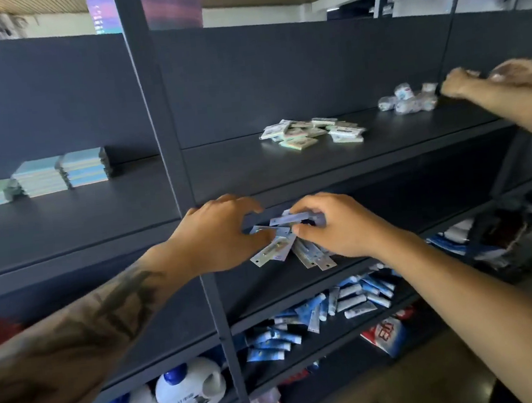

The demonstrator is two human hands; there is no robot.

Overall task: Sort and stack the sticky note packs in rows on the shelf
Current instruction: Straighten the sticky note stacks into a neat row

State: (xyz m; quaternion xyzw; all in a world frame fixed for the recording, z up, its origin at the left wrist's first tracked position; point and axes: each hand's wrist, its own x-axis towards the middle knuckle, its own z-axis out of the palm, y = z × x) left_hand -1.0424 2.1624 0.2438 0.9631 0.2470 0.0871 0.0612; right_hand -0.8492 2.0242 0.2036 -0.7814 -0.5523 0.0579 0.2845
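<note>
A loose heap of small sticky note packs (pixel 311 132) lies on the upper dark shelf (pixel 255 166), right of the upright post. One shelf lower, my left hand (pixel 219 235) and my right hand (pixel 335 227) work in a pile of thin blister-card packs (pixel 298 247). My left thumb and fingers pinch one card at the pile's left side. My right hand's curled fingers grip another card at the pile's top. Both hands are well below the sticky note packs and do not touch them.
Stacked pastel notepads (pixel 60 172) stand at the upper shelf's left. Another person's hands (pixel 490 82) handle small wrapped items (pixel 407 100) at the far right. Blue-white tubes (pixel 333 305) and white detergent jugs (pixel 185 394) fill the lower shelves. A vertical post (pixel 158 114) divides the bays.
</note>
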